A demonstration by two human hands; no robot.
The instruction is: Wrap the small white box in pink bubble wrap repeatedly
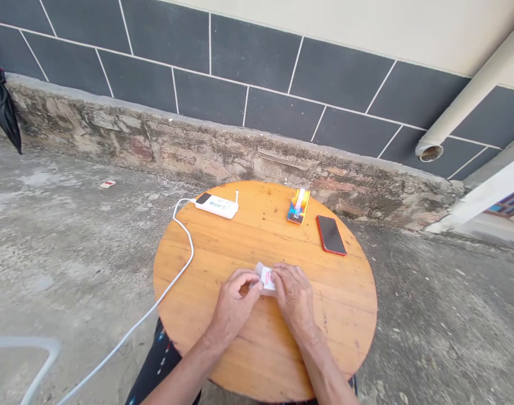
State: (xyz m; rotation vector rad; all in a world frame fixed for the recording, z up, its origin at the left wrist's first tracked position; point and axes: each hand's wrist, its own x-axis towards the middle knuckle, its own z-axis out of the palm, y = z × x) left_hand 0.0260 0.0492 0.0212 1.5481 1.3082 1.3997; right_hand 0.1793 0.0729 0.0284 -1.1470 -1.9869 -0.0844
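A small white packet (267, 279) with red print, wrapped in clear or whitish film, is between my hands over the middle of the round wooden table (257, 360). My left hand (237, 297) pinches the packet's left side between thumb and fingers. On the opposite side, my right hand (294, 292) has its thumb and bent fingers on the packet's right edge. The fingertips cover parts of the packet and its film.
At the table's back left lies a white power bank (217, 206) with a white cable (156, 304). A colourful tape dispenser (298, 206) and a red-edged phone (332, 235) are at the back right. A black umbrella (4, 101) leans at the wall.
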